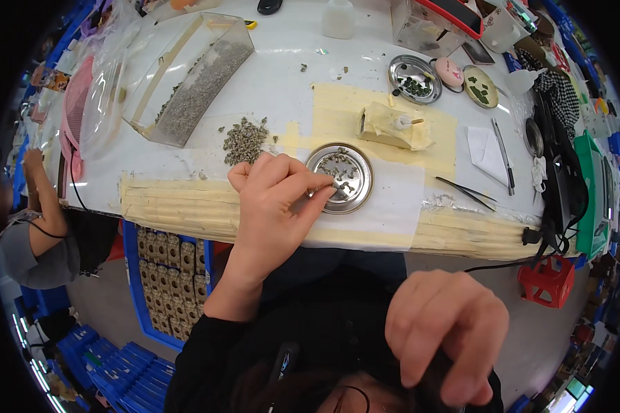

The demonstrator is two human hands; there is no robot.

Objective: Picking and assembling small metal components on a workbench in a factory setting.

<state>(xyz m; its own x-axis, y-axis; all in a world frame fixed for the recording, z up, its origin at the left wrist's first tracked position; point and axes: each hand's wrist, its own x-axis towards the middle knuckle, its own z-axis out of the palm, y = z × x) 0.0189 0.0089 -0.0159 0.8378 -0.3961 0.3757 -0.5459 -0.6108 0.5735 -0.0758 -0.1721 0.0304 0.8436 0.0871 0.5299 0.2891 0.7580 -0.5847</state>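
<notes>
Between thumb and index finger, my left hand (275,196) pinches a small grey piece (335,184) above a round metal dish (362,195). Several similar grey bits lie scattered in that dish. A heap of small grey pieces (245,140) sits on the table just beyond the hand's knuckles. My right hand (448,327) is raised off the table, close to the camera at the lower right. Its fingers are bent with two tips apart, and I see nothing between them.
A clear box (207,82) of grey pieces lies tilted at the far left. Behind the dish stands a tape-wrapped block (393,126). Tweezers (466,191), a pen (503,157) and a metal dish of green pieces (415,80) lie rightward. Below the table edge sits a blue crate (132,275).
</notes>
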